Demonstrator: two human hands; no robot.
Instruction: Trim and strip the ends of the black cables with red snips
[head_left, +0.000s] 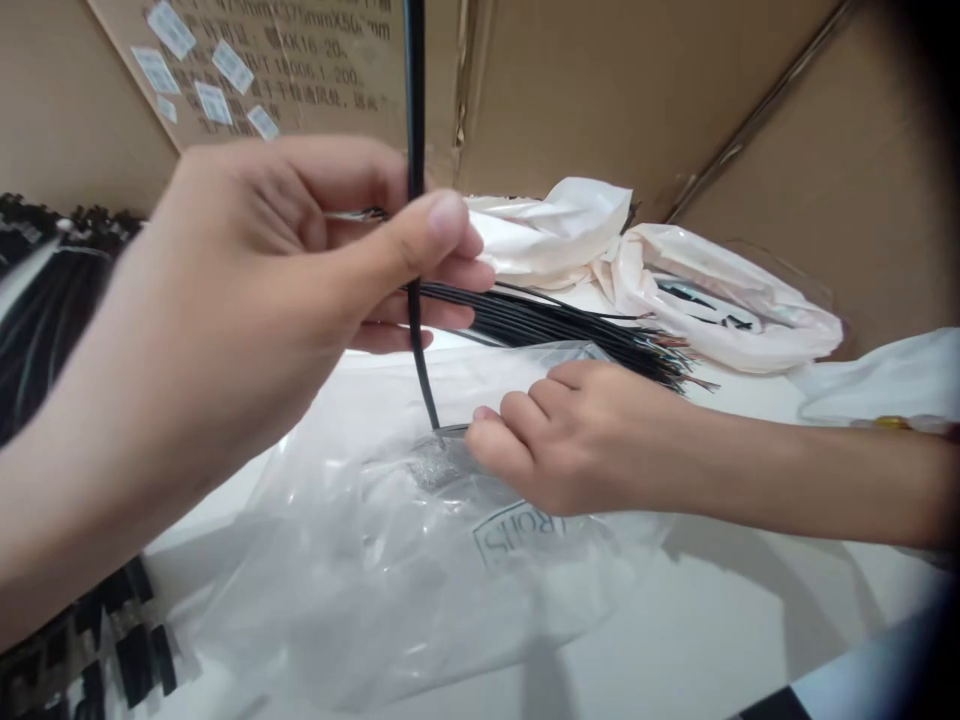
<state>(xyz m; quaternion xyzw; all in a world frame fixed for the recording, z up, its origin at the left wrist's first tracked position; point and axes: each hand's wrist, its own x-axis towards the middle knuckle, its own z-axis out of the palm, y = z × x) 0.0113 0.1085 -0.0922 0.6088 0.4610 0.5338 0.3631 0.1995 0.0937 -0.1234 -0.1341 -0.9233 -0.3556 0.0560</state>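
Observation:
A black cable (416, 120) runs down from the top of the view, pinched between the thumb and fingers of my left hand (300, 240). Its lower end reaches a clear plastic bag (360, 610) holding a small heap of shiny, silvery bits (435, 467), too small to make out. My right hand (555, 435) is closed, knuckles up, just right of the cable's lower end and over the bag. A thin dark line runs from there to its fingertips; whatever they grip is hidden. Green print shows on the bag below that hand.
Behind my hands lies a bundle of black cables (555, 325) with stripped, coloured wire ends. White plastic bags (735, 290) sit behind, one with small black pieces inside. More black cables (56, 310) lie at left, dark pieces (97, 640) lower left. Cardboard boxes (570, 90) wall the back.

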